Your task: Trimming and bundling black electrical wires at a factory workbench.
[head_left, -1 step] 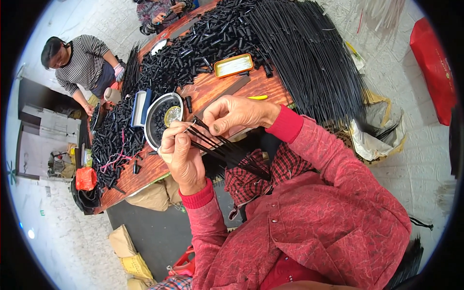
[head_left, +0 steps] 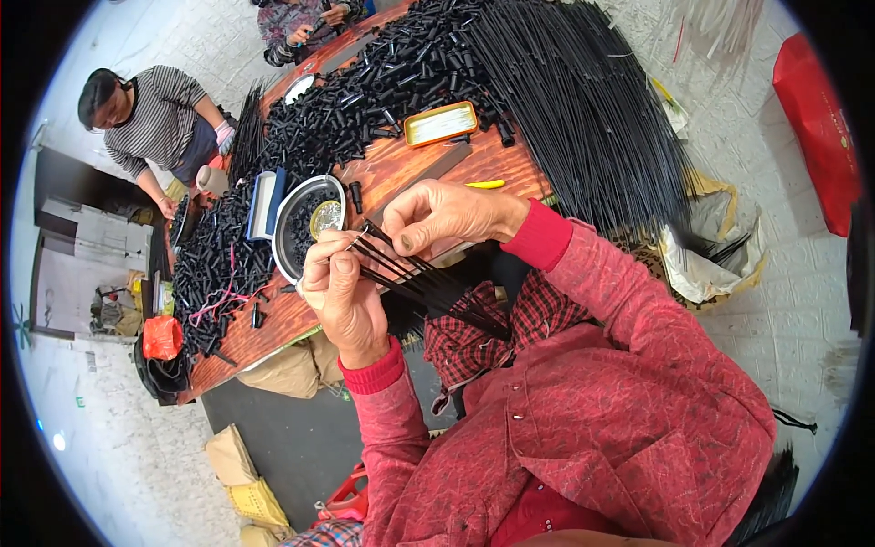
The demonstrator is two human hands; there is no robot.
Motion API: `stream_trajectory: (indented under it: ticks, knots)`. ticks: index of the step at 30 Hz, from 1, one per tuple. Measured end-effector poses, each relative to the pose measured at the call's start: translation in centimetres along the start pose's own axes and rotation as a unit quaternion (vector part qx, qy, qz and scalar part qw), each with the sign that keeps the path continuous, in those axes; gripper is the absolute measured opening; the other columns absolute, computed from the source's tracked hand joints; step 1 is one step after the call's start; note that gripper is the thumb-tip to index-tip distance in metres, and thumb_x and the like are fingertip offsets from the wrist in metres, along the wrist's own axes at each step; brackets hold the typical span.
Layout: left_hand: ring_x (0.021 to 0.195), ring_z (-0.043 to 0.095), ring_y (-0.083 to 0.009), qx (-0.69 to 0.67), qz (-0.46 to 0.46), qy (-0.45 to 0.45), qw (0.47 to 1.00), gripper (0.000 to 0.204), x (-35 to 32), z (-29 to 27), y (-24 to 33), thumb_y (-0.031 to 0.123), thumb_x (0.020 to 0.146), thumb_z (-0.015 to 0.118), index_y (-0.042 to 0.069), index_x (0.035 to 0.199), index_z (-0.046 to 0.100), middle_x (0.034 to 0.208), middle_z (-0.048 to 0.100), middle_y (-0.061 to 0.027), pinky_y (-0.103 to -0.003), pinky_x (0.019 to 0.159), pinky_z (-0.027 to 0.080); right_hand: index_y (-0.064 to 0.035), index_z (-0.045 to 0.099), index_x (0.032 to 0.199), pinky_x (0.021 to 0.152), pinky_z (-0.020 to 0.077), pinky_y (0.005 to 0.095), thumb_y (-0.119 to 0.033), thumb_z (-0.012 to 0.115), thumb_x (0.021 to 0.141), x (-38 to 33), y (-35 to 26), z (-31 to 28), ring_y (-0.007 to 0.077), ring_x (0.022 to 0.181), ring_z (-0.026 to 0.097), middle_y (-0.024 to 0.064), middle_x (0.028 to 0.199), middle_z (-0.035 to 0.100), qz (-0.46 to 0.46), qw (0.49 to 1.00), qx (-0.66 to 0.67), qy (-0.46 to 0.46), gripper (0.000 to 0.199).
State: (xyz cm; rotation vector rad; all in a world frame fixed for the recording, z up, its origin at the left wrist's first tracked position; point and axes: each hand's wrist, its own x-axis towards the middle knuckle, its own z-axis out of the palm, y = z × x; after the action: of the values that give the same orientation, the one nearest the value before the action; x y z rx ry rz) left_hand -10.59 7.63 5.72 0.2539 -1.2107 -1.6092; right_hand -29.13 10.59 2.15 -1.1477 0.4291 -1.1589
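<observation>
My left hand [head_left: 342,296] grips a small bundle of thin black rods [head_left: 437,292] that slants down toward my lap. My right hand [head_left: 447,219] pinches the upper end of one rod beside the left thumb. Both hands are just in front of a round metal bowl [head_left: 290,244] holding small black pieces and a shiny disc. The bowl stands on a reddish wooden table [head_left: 401,173].
Short black tubes [head_left: 365,82] and long black rods [head_left: 583,100] are heaped on the table, with a yellow tin tray [head_left: 440,123] and a yellow pen [head_left: 486,184]. A person in a striped top [head_left: 150,118] works at the far left, another person [head_left: 301,23] at the top. Sacks lie on the floor.
</observation>
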Motion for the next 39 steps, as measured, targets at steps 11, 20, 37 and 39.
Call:
stream_trajectory:
  ticks: [11, 20, 37, 39]
  knots:
    - [0.073, 0.048, -0.0083, 0.104, 0.096, 0.037, 0.989, 0.011, -0.2, 1.1, 0.0, 0.002, 0.086, 0.067, -0.003, 0.096, 0.066, 0.092, 0.058, -0.0055, -0.021, 0.066, 0.038, -0.0069, 0.064, 0.081, 0.054, 0.0407, 0.0178, -0.026, 0.078, 0.082, 0.2, -0.5, 1.0, 0.0027, 0.061, 0.05, -0.0056, 0.071, 0.057, 0.007, 0.999, -0.004, 0.049, 0.024]
    - [0.072, 0.046, -0.0062, 0.113, 0.092, 0.072, 0.987, 0.011, 0.3, 1.2, -0.5, -0.002, 0.085, 0.067, -0.003, 0.096, 0.067, 0.092, 0.057, -0.0034, -0.019, 0.064, 0.035, -0.0076, 0.062, 0.078, 0.051, 0.039, 0.018, -0.025, 0.078, 0.083, 0.6, -0.6, 1.0, 0.0022, 0.058, 0.048, -0.0059, 0.069, 0.056, 0.01, 0.998, -0.016, 0.055, 0.024]
    - [0.106, 0.061, -0.0207, -0.029, -0.062, -0.021, 0.997, 0.019, 0.5, -1.6, 0.1, 0.011, 0.09, 0.067, 0.0, 0.105, 0.063, 0.119, 0.063, -0.0196, -0.033, 0.095, 0.047, -0.008, 0.061, 0.081, 0.054, 0.0387, 0.0184, -0.032, 0.075, 0.086, 0.6, -0.1, 1.0, 0.0021, 0.062, 0.048, -0.0061, 0.071, 0.056, 0.013, 1.0, 0.015, 0.021, 0.028]
    - [0.106, 0.061, -0.0211, -0.032, -0.056, -0.037, 0.997, 0.02, 0.5, -1.8, 0.1, 0.012, 0.091, 0.067, 0.001, 0.106, 0.063, 0.121, 0.062, -0.0203, -0.034, 0.095, 0.047, -0.0077, 0.061, 0.082, 0.055, 0.0393, 0.0184, -0.031, 0.074, 0.087, 0.6, 0.1, 1.0, 0.0024, 0.063, 0.049, -0.0057, 0.073, 0.056, 0.009, 0.999, 0.045, 0.012, 0.027]
